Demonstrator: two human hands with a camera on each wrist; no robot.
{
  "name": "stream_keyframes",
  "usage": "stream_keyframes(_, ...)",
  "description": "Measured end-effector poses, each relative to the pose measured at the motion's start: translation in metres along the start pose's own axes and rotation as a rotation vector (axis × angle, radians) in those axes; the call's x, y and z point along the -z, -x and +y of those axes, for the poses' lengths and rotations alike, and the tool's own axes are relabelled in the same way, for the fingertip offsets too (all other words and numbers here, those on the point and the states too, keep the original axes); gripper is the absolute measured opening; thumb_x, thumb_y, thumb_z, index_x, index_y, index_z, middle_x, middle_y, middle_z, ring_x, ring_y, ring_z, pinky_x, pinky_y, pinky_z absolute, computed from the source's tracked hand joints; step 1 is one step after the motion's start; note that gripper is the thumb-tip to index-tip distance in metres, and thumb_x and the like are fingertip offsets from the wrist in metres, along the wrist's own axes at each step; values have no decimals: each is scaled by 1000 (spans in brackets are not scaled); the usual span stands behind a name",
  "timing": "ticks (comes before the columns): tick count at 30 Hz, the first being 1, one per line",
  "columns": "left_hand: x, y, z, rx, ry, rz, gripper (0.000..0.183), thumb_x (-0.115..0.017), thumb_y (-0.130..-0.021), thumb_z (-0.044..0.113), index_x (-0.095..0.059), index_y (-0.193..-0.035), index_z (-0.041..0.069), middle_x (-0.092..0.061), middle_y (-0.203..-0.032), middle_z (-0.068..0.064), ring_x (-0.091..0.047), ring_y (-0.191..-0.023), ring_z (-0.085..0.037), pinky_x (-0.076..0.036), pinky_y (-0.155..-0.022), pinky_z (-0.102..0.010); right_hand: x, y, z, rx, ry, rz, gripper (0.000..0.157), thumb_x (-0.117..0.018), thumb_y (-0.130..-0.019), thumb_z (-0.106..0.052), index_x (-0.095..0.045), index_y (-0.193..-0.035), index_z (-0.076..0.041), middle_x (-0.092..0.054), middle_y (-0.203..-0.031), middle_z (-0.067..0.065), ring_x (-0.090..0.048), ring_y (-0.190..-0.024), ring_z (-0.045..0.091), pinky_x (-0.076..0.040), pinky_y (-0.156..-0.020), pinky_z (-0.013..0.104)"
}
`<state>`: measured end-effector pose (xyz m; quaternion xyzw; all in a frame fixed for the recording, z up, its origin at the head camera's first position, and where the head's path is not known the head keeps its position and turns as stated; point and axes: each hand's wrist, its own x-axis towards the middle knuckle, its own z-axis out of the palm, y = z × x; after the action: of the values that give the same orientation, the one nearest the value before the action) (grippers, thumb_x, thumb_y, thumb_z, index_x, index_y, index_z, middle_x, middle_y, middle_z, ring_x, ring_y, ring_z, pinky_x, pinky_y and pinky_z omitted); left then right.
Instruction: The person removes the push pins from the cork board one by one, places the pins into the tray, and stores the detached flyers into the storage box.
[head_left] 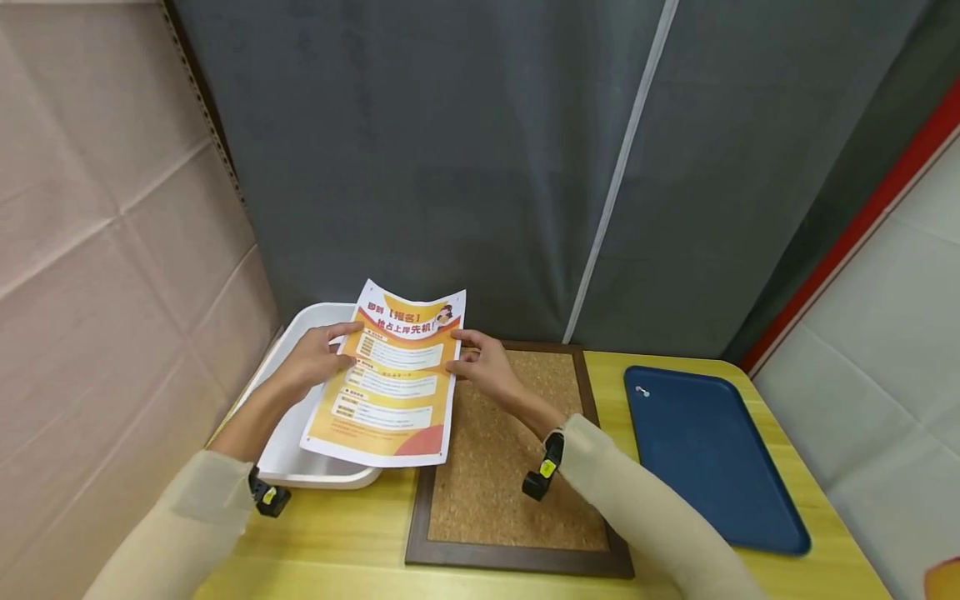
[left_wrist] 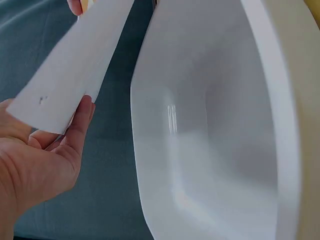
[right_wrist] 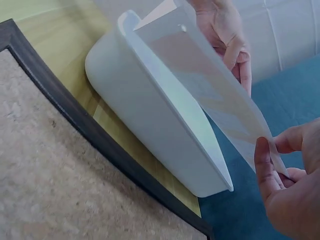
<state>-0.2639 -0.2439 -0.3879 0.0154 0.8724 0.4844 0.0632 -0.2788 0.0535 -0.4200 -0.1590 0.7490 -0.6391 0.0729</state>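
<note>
A printed poster sheet [head_left: 393, 379], orange and white with Chinese text, is held up by both hands above the white basin and the left edge of the corkboard. My left hand [head_left: 317, 360] pinches its left edge. On the opposite edge, my right hand [head_left: 486, 364] pinches the paper between thumb and fingers. In the left wrist view the plain back of the poster [left_wrist: 75, 65] shows, with a small hole near one corner. The right wrist view shows the right hand [right_wrist: 295, 175] gripping the sheet's edge, with the print showing faintly through.
A white basin [head_left: 322, 482] stands at the left of the yellow table [head_left: 337, 533]. Beside it lies a corkboard [head_left: 517, 508] with a dark wooden frame, partly under the right arm. On the right is a blue tray [head_left: 712, 450] with small pins [head_left: 642, 391] in its far left corner.
</note>
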Motion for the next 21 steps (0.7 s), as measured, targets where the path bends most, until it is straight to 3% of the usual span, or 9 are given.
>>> stream_keyframes(4, 11, 0, -4, 6, -40, 13, 69, -63, -97, -4, -40, -162, 0, -54, -145, -35, -65, -119, -39, -56, -79, -25, -13, -7, -3, 21, 32, -18, 59, -70, -95, 9, -52, -150, 7, -61, -132, 23, -66, -79, 10, -64, -80, 36)
stream_keyframes(9, 24, 0, -11, 32, -98, 54, 67, -64, -99, -1, -41, -162, 3, -47, -153, -36, -56, -132, -47, -52, -81, -24, -30, -13, -6, 23, 88, -44, 58, -73, -95, 6, -53, -150, 6, -70, -111, 25, -72, -81, 25, -61, -71, 27)
stream_keyframes(13, 32, 0, -20, 31, -84, 61, 67, -64, -98, -3, -41, -161, 0, -52, -147, -38, -65, -116, -41, -56, -75, -24, -44, -17, -6, 11, 134, -43, 58, -75, -96, 2, -54, -150, 3, -75, -99, 18, -74, -82, 33, -48, -57, 21)
stream_keyframes(17, 39, 2, -28, 45, -67, 59, 67, -61, -99, -4, -38, -162, -2, -54, -141, -39, -70, -100, -32, -59, -71, -26, -55, -22, -6, -4, 147, -56, 59, -75, -96, -1, -54, -152, 0, -75, -94, 13, -76, -77, 22, -41, -53, 22)
stream_keyframes(21, 45, 2, -37, 63, -52, 53, 67, -60, -101, -4, -35, -163, -1, -54, -141, -40, -70, -96, -29, -60, -72, -29, -66, -26, -6, -22, 146, -81, 61, -76, -96, -2, -54, -153, -2, -74, -85, 12, -78, -76, 20, -45, -54, 21)
